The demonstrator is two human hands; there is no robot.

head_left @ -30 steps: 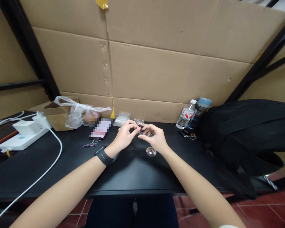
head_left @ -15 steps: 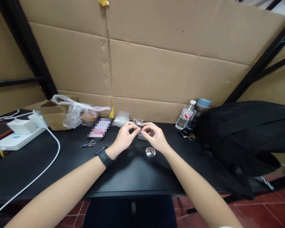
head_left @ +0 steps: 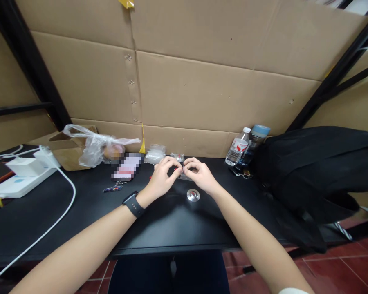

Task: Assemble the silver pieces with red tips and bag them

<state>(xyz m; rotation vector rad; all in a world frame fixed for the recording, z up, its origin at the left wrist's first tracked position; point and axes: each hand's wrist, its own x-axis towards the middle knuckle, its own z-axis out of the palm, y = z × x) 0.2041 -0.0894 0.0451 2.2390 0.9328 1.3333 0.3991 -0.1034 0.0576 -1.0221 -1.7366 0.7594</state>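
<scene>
My left hand [head_left: 164, 176], with a dark watch [head_left: 134, 204] on its wrist, and my right hand [head_left: 200, 175] meet over the middle of the black table [head_left: 171, 232]. Thumbs and fingertips of both are pinched together around something tiny, too small and too covered to name. Just below my right hand lies a round silver metal disc [head_left: 193, 195] with a red spot at its centre. Behind the fingers sits another shiny piece [head_left: 178, 157] with a red mark. Part of a clear plastic piece [head_left: 185, 177] shows under the fingertips.
Clear plastic packaging [head_left: 155, 154] and a phone [head_left: 127, 166] with a charm lie left of centre. Farther left are a plastic bag [head_left: 93, 151], a cardboard box [head_left: 70, 153] and a white power strip [head_left: 27, 179]. Bottles [head_left: 238, 147], keys [head_left: 246, 175] and a black backpack [head_left: 319, 175] occupy the right.
Both hands stay pinched together at nearly the same spot. The red bit seen between the fingertips is now mostly covered. The view has shifted slightly.
</scene>
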